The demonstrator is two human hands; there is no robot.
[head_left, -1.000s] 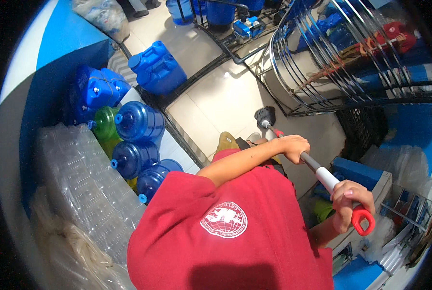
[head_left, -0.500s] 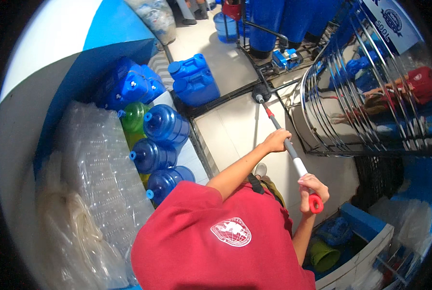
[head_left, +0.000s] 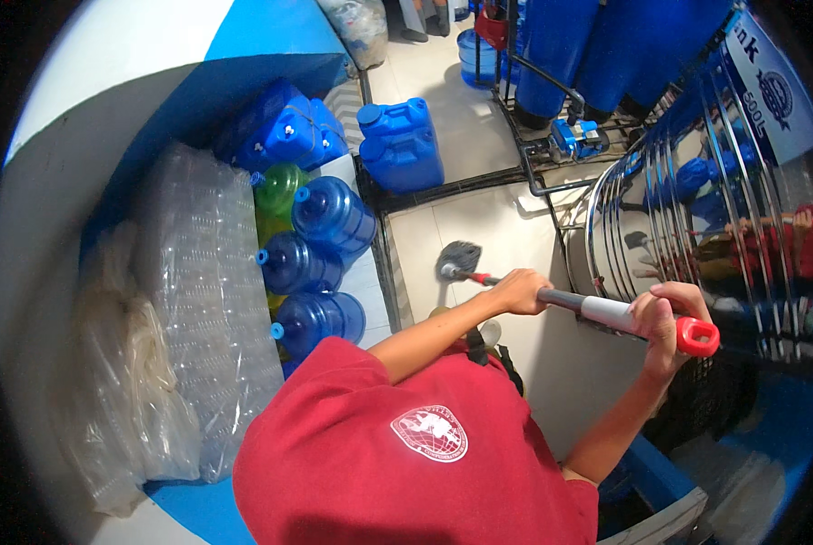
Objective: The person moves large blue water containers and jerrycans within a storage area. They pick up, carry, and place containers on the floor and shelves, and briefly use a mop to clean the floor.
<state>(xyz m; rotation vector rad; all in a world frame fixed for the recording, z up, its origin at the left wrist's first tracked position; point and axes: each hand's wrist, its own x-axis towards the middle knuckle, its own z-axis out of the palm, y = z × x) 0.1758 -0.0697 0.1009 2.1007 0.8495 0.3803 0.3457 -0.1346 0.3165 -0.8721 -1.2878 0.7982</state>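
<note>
Both my hands are closed round a mop [head_left: 565, 299] with a grey and white pole and a red end loop. My left hand [head_left: 521, 292] grips the grey middle part of the pole. Farther right, my right hand [head_left: 668, 320] wraps the white upper part, just short of the red loop. The dark grey mop head [head_left: 462, 255] rests on the pale tiled floor [head_left: 506, 231], ahead of my feet. The pole slopes from there up to the right.
Blue round water bottles [head_left: 334, 213] and a green one [head_left: 280, 190] lie stacked at left, beside bagged clear bottles [head_left: 197, 300]. Blue jerrycans [head_left: 402, 150] stand ahead. A shiny steel tank [head_left: 688, 209] with bars, a blue pump [head_left: 577, 139] and black piping border the right.
The mop head has come back toward me and to the left, away from the black piping. My right hand has moved right and farther up in the view, leaving the pole flatter across it.
</note>
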